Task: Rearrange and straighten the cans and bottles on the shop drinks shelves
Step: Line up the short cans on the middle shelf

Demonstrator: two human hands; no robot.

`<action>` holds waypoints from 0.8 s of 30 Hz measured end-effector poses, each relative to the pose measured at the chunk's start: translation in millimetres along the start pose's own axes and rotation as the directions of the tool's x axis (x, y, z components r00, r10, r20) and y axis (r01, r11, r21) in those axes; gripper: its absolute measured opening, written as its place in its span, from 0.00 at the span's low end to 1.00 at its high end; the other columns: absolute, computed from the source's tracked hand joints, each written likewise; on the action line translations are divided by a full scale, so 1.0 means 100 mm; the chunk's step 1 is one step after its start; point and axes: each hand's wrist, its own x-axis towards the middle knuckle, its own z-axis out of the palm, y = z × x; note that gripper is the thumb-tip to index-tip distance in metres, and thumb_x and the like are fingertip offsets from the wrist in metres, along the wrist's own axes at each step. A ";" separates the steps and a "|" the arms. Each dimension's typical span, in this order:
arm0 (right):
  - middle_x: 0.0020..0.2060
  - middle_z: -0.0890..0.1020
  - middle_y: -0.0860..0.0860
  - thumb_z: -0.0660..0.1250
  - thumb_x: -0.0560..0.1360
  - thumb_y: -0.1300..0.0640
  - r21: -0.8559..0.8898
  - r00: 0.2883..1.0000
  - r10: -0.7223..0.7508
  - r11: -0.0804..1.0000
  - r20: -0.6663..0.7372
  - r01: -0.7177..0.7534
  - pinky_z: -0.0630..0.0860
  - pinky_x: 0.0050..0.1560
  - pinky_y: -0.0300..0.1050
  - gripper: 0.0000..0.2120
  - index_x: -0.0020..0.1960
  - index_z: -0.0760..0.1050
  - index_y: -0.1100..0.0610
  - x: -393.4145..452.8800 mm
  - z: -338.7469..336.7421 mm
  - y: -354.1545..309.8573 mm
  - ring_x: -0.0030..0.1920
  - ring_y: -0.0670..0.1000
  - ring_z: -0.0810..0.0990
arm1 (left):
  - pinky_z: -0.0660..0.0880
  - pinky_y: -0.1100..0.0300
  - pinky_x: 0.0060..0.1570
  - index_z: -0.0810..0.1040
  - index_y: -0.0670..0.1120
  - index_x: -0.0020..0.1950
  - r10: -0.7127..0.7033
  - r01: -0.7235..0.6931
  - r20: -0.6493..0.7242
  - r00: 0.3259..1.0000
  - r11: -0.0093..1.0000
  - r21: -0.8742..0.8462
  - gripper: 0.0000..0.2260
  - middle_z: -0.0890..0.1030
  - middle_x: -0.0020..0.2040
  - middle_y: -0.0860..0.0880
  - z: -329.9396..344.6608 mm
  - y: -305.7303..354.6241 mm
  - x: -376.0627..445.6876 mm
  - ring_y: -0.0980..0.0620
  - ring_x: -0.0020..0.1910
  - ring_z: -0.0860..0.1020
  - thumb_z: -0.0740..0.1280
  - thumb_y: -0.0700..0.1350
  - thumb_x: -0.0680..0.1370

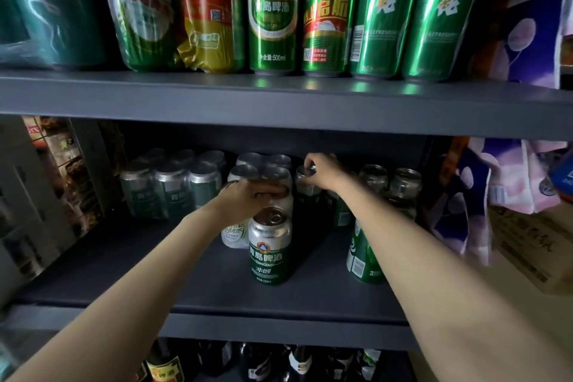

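Note:
Both my arms reach into the middle shelf (217,316). My left hand (248,195) grips the top of a silver can (285,200) that stands behind a green and silver Tsingtao can (269,250) at the front. My right hand (322,170) pinches the top rim of a dark can (305,184) further back. A white can (234,236) stands just left of the front can. A green can (362,254) stands under my right forearm, partly hidden by it.
Shrink-wrapped packs of silver cans (173,183) fill the back left of the shelf. Dark cans (390,183) stand at the back right. Tall green beer cans (273,9) line the upper shelf. Bottles (297,363) show below. Packaged goods (508,183) hang at right.

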 end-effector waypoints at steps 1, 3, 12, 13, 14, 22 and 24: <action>0.52 0.79 0.58 0.74 0.69 0.57 0.046 1.000 0.008 0.999 0.020 -0.009 0.68 0.45 0.43 0.12 0.47 0.72 0.56 0.02 0.00 0.01 0.49 0.52 0.74 | 0.62 0.57 0.69 0.76 0.55 0.63 -0.006 0.006 0.006 1.000 1.000 -0.009 0.16 0.72 0.68 0.56 0.00 0.00 0.00 0.53 0.66 0.70 0.58 0.47 0.76; 0.48 0.77 0.57 0.74 0.67 0.61 0.120 0.996 -0.011 0.993 0.092 0.000 0.67 0.39 0.42 0.15 0.50 0.74 0.60 -0.01 -0.07 0.04 0.45 0.51 0.71 | 0.62 0.57 0.69 0.76 0.56 0.63 -0.014 0.014 0.014 1.000 1.000 -0.018 0.17 0.72 0.68 0.56 0.00 0.01 0.01 0.53 0.66 0.70 0.58 0.49 0.76; 0.55 0.76 0.60 0.67 0.73 0.67 0.088 0.984 -0.105 0.992 0.145 0.093 0.75 0.52 0.48 0.16 0.60 0.76 0.60 -0.24 -0.18 0.03 0.53 0.61 0.77 | 0.64 0.56 0.68 0.74 0.64 0.55 0.012 -0.013 -0.017 1.000 0.998 -0.057 0.17 0.75 0.64 0.57 0.01 0.01 -0.01 0.55 0.64 0.72 0.57 0.52 0.69; 0.57 0.75 0.61 0.67 0.73 0.65 0.076 0.987 -0.088 0.994 0.138 0.078 0.73 0.55 0.47 0.17 0.61 0.75 0.59 -0.26 -0.20 0.05 0.55 0.61 0.76 | 0.64 0.57 0.68 0.75 0.61 0.58 0.005 -0.006 -0.028 1.000 0.999 -0.044 0.15 0.75 0.65 0.57 0.02 0.02 0.00 0.55 0.64 0.72 0.58 0.50 0.73; 0.59 0.74 0.61 0.68 0.73 0.64 0.057 0.989 -0.071 0.996 0.128 0.064 0.71 0.55 0.44 0.19 0.63 0.74 0.58 -0.29 -0.24 0.09 0.56 0.59 0.74 | 0.63 0.57 0.68 0.76 0.59 0.60 0.004 -0.005 -0.040 0.999 1.000 -0.030 0.14 0.75 0.65 0.57 0.04 0.00 0.00 0.55 0.64 0.72 0.60 0.47 0.77; 0.60 0.75 0.54 0.66 0.73 0.63 -0.155 0.991 0.091 0.985 0.097 -0.075 0.66 0.50 0.39 0.17 0.62 0.73 0.54 -0.33 -0.28 0.27 0.60 0.55 0.71 | 0.64 0.56 0.68 0.76 0.59 0.61 -0.021 0.021 -0.066 0.998 1.000 0.000 0.16 0.74 0.66 0.59 0.05 -0.02 0.00 0.54 0.65 0.71 0.60 0.42 0.79; 0.58 0.73 0.51 0.69 0.71 0.64 -0.163 0.981 0.094 0.984 0.171 -0.066 0.64 0.46 0.39 0.21 0.62 0.72 0.53 -0.38 -0.39 0.27 0.56 0.52 0.71 | 0.63 0.56 0.68 0.76 0.59 0.60 -0.017 0.016 -0.067 0.998 1.000 -0.008 0.15 0.74 0.66 0.59 0.05 -0.01 -0.02 0.54 0.65 0.71 0.60 0.43 0.79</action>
